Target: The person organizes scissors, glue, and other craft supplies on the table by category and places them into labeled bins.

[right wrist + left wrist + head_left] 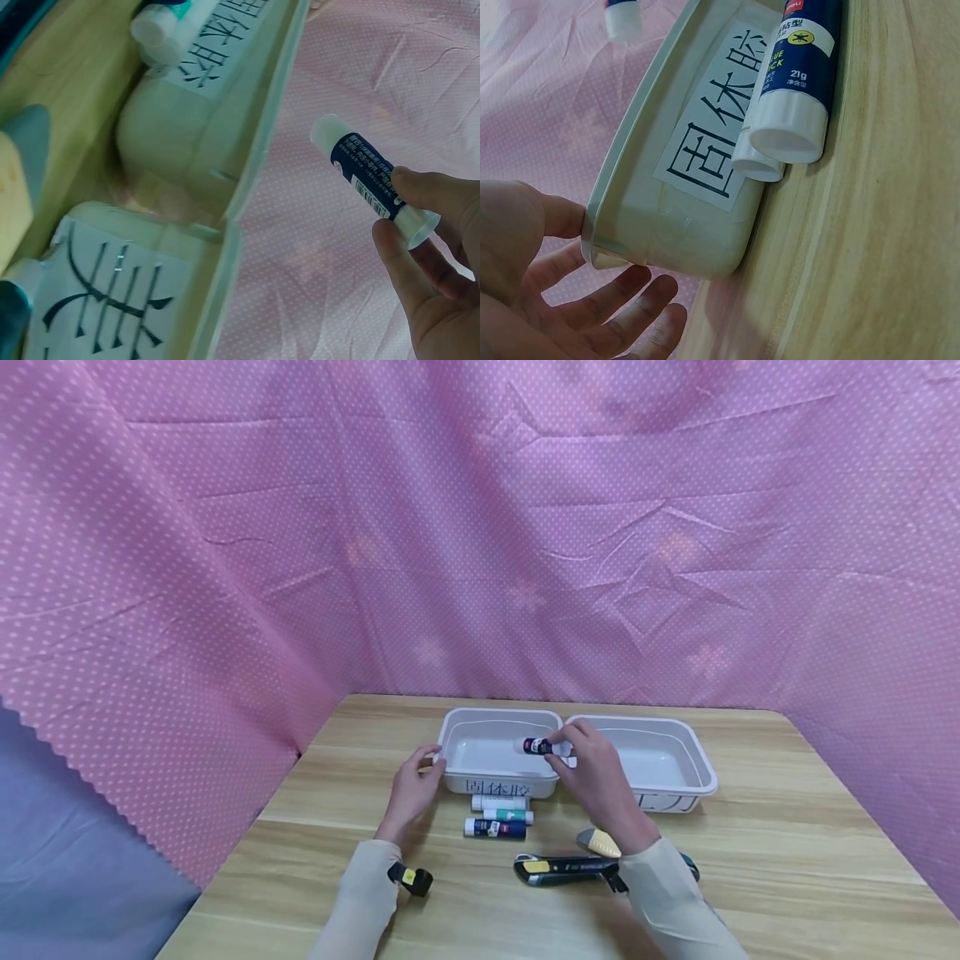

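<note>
Above the left white plastic bin (465, 777), my right hand (596, 772) holds a glue stick (537, 746) by one end. In the right wrist view, thumb and fingertips pinch this dark blue glue stick (367, 176) near its clear end, its white cap pointing away. My left hand (415, 789) is at the left rim of the same bin; in the left wrist view the thumb touches the rim and the other fingers spread loosely beside the corner. Several glue sticks lie before this bin, the nearest a dark blue glue stick (504, 829) with a white cap.
A second white bin (708, 777) with a label stands right beside the first. Under my right forearm lie a black and yellow utility knife (555, 866) and a beige and grey cutter (600, 842), partly covered. Pink dotted cloth (480, 568) hangs behind the wooden table (300, 877).
</note>
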`<state>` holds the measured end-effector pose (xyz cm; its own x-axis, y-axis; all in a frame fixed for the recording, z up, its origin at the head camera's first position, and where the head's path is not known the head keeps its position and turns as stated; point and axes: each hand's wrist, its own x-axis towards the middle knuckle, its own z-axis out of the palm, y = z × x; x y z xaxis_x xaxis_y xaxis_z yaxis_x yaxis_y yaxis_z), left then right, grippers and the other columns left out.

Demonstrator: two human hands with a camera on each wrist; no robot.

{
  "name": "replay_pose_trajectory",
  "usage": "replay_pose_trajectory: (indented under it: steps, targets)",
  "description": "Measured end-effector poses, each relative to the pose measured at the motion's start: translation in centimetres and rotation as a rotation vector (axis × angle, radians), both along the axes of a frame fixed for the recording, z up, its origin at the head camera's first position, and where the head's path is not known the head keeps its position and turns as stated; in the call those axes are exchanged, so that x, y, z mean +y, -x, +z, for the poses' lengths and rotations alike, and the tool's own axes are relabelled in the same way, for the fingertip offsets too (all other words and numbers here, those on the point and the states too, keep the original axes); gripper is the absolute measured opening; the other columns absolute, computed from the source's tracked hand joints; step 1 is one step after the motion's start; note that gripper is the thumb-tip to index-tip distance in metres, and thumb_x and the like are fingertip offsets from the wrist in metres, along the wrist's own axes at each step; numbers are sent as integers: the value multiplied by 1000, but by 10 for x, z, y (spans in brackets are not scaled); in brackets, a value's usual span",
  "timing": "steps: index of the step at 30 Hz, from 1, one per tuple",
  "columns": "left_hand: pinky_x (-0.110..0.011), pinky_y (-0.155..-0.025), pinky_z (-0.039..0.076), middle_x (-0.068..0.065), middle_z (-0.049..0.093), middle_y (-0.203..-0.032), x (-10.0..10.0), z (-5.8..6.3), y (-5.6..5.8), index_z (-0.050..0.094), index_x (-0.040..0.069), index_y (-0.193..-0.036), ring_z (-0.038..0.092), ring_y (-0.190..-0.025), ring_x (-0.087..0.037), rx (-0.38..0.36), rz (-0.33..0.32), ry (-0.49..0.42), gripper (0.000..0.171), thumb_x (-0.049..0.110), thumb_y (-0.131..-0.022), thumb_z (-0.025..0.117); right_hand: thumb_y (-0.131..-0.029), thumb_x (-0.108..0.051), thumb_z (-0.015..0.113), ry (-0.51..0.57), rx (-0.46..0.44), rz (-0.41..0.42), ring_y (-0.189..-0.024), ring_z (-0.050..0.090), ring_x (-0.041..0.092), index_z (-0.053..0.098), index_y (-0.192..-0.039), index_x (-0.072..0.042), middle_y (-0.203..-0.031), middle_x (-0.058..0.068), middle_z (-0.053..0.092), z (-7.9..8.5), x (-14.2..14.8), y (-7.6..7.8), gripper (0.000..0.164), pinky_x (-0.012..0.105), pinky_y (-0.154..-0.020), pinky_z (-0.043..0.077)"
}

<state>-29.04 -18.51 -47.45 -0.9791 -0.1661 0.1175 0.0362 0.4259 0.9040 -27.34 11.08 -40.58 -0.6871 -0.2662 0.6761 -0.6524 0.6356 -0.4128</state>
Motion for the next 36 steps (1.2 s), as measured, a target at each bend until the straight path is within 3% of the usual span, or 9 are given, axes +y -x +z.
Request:
replay_pose_trajectory:
  steps: [13,28,36]
  targets:
    - [-46,-97,56,-24,59,-137,0,0,0,56,12,-144,65,-118,-37,3,2,1,40,24,-105,56,-83,-11,86,-35,-145,-54,-84,59,15,66,-94,-11,-96,0,62,-15,3,10,23,26,-69,55]
    - [-46,-97,56,-24,59,-138,0,-1,-1,55,12,-145,65,-117,-37,1,8,10,42,25,-105,57,-83,-16,86,-77,-221,-102,-79,56,15,64,-90,-12,-95,2,64,-28,-2,15,24,26,-64,52]
    - [-43,-90,59,-27,64,-128,0,-3,2,59,6,-139,69,-108,-38,64,6,-8,38,19,-104,60,-84,-17,86,-77,-253,-95,-76,56,13,63,-90,-11,-91,2,62,-31,-2,15,24,23,-62,51]
